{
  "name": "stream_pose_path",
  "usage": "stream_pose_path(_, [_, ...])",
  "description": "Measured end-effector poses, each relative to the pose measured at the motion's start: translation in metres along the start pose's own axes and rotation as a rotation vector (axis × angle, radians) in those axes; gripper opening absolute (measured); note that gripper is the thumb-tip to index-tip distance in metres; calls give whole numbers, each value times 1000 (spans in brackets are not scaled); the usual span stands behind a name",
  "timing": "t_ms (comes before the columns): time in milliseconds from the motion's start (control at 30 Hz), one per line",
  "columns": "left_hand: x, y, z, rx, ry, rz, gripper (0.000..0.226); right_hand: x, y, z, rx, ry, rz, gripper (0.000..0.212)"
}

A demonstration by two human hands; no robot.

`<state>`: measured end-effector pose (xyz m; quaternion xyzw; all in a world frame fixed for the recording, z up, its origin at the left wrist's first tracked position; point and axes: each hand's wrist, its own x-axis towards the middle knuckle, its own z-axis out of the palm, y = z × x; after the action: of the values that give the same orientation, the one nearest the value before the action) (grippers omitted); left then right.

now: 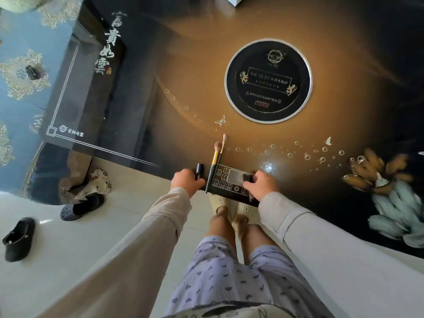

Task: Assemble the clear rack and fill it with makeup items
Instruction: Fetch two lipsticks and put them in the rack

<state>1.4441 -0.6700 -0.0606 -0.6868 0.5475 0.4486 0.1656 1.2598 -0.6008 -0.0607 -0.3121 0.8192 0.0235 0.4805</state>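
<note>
Glossy and dark, the worktop (183, 72) carried a gold-brown glow across its middle, white calligraphy toward its far left corner, and a painted lotus at its right end. A round black cooker plate (268, 81) with a silver rim sat set into the surface, well in from the near edge. At the near edge lay a black control panel (227, 180) with rows of small printed buttons and a grey display.

Two makeup brushes (218, 157) lay side by side across the panel's left end, dark handles reaching the near edge, gold ferrules and pale bristle heads pointing away toward the cooker plate. The left hand (187, 181) was curled closed around a small dark tube (200, 171), possibly a lipstick, just left of the brushes at the near edge. The right hand (261, 184) rested on the panel's right end, its fingers closed on a small dark item (249, 178) too hidden to name. Both arms wore pale long sleeves.

No clear rack could be made out anywhere on the worktop.

Below the near edge, pale floor tiles (57, 260) held two dark clogs (18, 238).
</note>
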Motion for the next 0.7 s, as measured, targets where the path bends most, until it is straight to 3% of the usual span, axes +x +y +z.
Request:
stream_pose_path(100, [-30,-22,0,-15,-107,-26,25,-27,43,-17,21,-112,16,26])
stream_pose_path(200, [-63,-47,8,-11,-164,-82,28,-57,91,-29,88,-133,82,16])
stream_pose_path(400, [-108,-89,46,-126,-156,-125,28,-100,165,-30,163,37,212,11])
stream_pose_path(467, [-115,-95,55,-149,-152,-128,29,-107,184,-29,212,73,239,24])
stream_pose_path(533, [-117,-95,59,-133,-155,-119,30,-114,200,-28,267,114,274,31])
stream_pose_path(633, [-111,-86,59,-65,-154,-69,32,-127,215,-26,369,182,337,17])
stream_pose_path(700, [-104,-73,55,28,-147,-7,31,-134,226,-21,436,220,376,26])
